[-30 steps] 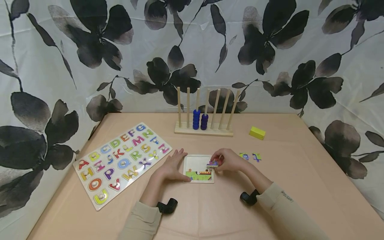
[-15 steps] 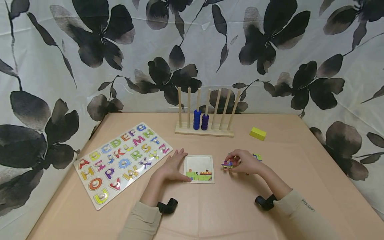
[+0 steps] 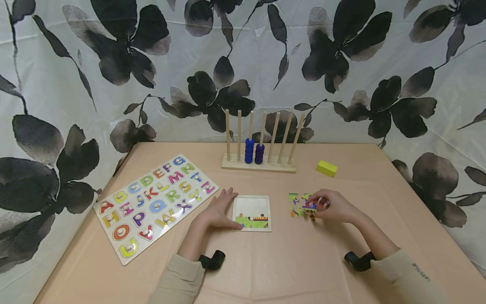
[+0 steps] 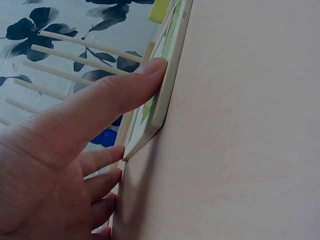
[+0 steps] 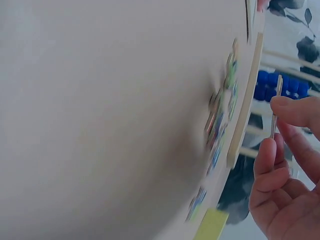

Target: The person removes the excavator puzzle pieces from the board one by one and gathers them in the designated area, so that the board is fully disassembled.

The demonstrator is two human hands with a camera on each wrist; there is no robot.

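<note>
My left hand [image 3: 217,213] lies beside a small white puzzle tray [image 3: 250,205]. Its thumb [image 4: 145,75] presses on the tray's near left edge, and the other fingers stretch along the side. Green and orange picture pieces fill the tray's lower part; the upper part is bare white. To the right, my right hand [image 3: 334,206] pinches a small purple and yellow puzzle piece [image 3: 310,207] between thumb and fingers. That thin piece [image 5: 279,85] appears edge-on in the right wrist view. Several loose puzzle pieces [image 3: 294,197] lie under and beside the hand, some partly hidden.
An alphabet board [image 3: 127,221] with knobbed letters lies slanted at the left. Behind the tray stands a wooden peg rack [image 3: 258,168] with blue rings on two pegs. A yellow block [image 3: 326,169] lies at the back right. Floral cloth hangs behind the table.
My right hand has moved right, away from the tray, carrying the pinched puzzle piece to the loose pieces and uncovering several of them. My left hand stays at the tray.
</note>
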